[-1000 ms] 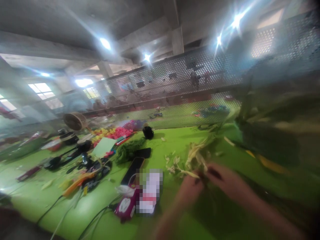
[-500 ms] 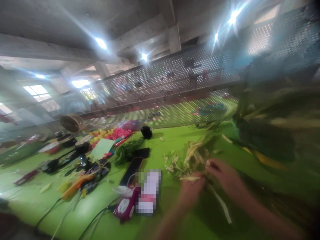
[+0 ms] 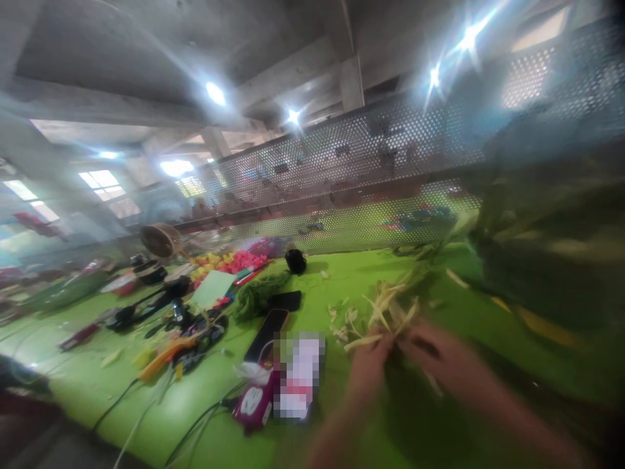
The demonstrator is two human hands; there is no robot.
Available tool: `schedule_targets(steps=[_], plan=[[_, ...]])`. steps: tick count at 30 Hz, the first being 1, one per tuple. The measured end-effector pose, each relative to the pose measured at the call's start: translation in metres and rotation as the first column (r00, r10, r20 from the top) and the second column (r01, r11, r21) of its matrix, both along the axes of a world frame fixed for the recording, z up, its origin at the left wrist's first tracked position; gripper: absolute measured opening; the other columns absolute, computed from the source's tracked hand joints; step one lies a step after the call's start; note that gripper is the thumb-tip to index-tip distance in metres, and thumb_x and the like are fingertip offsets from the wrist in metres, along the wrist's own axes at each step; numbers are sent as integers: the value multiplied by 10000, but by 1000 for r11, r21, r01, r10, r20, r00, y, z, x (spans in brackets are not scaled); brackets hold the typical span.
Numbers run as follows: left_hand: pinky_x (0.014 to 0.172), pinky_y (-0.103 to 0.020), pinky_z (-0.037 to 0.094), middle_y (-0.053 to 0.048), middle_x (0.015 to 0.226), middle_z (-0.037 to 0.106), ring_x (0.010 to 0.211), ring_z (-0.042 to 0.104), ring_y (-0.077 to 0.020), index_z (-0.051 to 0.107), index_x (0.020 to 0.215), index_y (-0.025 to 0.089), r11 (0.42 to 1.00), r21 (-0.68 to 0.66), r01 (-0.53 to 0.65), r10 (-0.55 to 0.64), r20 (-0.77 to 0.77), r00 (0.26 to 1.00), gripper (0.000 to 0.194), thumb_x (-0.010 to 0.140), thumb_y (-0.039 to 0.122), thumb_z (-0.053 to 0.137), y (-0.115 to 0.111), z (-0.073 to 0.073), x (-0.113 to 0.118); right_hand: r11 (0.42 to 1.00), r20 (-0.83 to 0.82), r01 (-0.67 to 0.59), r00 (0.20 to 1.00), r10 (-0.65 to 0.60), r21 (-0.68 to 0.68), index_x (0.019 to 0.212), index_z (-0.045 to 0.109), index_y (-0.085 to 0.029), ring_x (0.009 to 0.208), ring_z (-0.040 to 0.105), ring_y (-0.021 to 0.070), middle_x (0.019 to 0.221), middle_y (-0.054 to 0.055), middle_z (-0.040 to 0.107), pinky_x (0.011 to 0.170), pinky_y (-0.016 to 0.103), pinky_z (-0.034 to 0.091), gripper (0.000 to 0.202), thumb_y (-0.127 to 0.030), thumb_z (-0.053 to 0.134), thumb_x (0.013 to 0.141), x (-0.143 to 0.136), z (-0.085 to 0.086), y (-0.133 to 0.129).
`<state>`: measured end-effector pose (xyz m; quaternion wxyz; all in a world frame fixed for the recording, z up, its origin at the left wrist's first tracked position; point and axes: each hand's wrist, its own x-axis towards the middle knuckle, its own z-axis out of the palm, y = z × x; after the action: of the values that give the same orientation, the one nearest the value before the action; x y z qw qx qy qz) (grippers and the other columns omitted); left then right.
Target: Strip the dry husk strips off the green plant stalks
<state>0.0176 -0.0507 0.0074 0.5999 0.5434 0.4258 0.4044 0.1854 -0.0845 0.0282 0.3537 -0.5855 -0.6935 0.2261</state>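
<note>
Pale yellow, dry-looking strips (image 3: 388, 303) lie in a loose bunch on the green table (image 3: 346, 397), right of centre. My left hand (image 3: 371, 358) is closed on the near end of the bunch, with one strip sticking out to its left. Close beside it on the right, my right hand (image 3: 427, 345) has its fingers bent together at the same strips; what exactly it pinches is blurred. A strip end hangs below the right hand. Small curled pale pieces (image 3: 349, 319) lie left of the bunch.
Left of my hands are a pixelated pale rectangle (image 3: 301, 374), a purple device (image 3: 254, 400), a dark phone (image 3: 267, 332), green yarn (image 3: 258, 293) and an orange tool (image 3: 166, 355). A black object (image 3: 295, 260) stands before the perforated screen (image 3: 342, 221). Dark bulky material (image 3: 541, 260) is at right.
The view has shifted, so the table items appear farther right. My hands have come closer together at the bunch, and the long strip below them now shows only a short end.
</note>
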Motion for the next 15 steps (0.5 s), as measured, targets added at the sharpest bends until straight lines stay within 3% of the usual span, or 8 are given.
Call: schedule_targets(steps=[7,12,15], plan=[[617,-239,361,16,645,508,639,464,-125,559,751,181,995,96,14,-10,-46,999,281,833,450,563,1,-5,3,1000,-46,5,999,-4,21,803,650,-277,817,645,237,830,38,708,717,340,484,200,-349,479,878,-1,-8,3],[583,-249,305,24,634,473,607,406,-115,528,711,183,992,125,-36,51,-120,991,212,825,360,556,4,-12,7,998,84,61,994,-63,29,829,646,-271,793,643,233,872,45,703,686,337,483,167,-356,507,868,2,-7,2],[662,-260,347,-5,729,542,702,462,-138,564,723,176,996,51,-77,73,81,994,180,753,348,611,3,-21,16,990,146,54,987,-72,130,914,647,-273,881,629,249,966,62,684,733,359,488,136,-341,554,843,-4,-5,-3]])
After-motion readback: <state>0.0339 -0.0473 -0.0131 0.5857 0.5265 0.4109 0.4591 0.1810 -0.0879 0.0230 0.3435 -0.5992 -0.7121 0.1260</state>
